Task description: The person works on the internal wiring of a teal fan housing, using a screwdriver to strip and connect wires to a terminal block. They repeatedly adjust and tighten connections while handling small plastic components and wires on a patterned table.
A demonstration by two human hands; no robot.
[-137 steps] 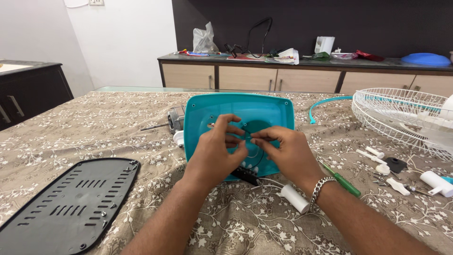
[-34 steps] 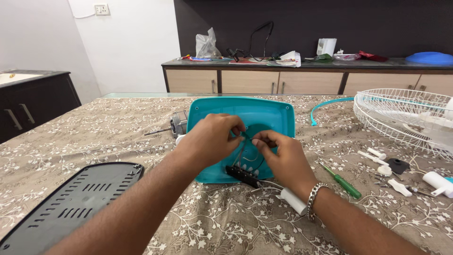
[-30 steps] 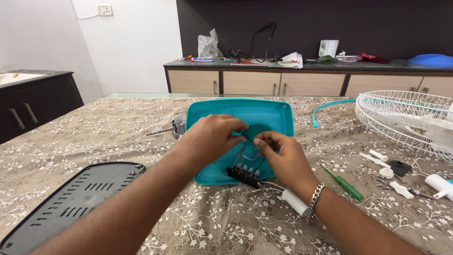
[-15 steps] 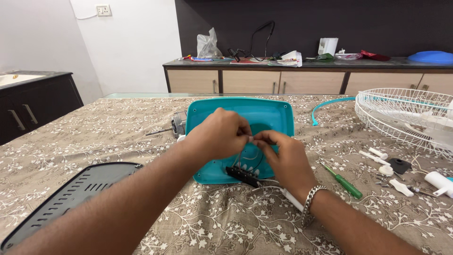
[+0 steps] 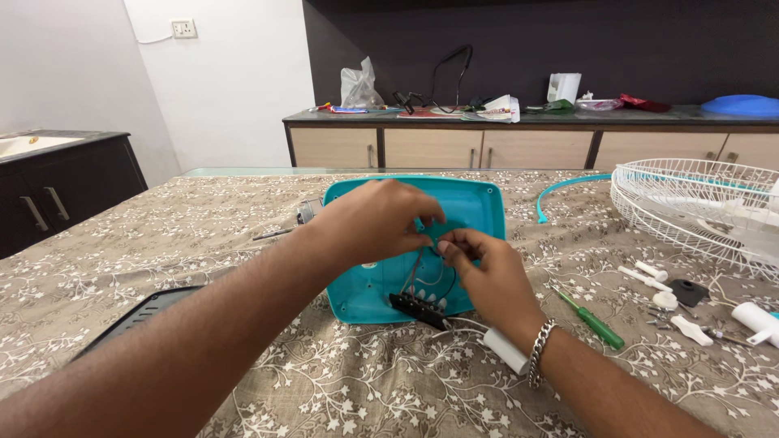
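Nearest us, our left hand (image 5: 377, 221) and right hand (image 5: 487, 276) meet over the open hollow of a teal plastic housing (image 5: 475, 203) that lies flat on the bench (image 5: 203, 243). The fingers (image 5: 442, 246) of both hands are pinched together around thin wires (image 5: 415, 272); just what the tips hold is hidden by the hands themselves. These wires run down and toward us from the fingertips to a black terminal strip (image 5: 418, 307) at the housing's near edge, so the work lies directly below and slightly nearer than the pinch. The strip's long axis runs left to right, tilting a little toward us on the right. Both hands are about equally near; the right, wearing a metal bracelet (image 5: 539, 365), sits closer to the strip. A white cylindrical part (image 5: 505, 350) lies just beside that wrist, joined by a lead.

To the left a black vented panel (image 5: 134, 316) lies apart. To the right a green-handled screwdriver (image 5: 591, 318), white plastic pieces (image 5: 649, 272) and a white wire fan guard (image 5: 698, 203) rest on the floral cloth.

Farther off, a cluttered sideboard (image 5: 487, 146) stands against a dark wall, with a dark cabinet (image 5: 65, 191) at left.
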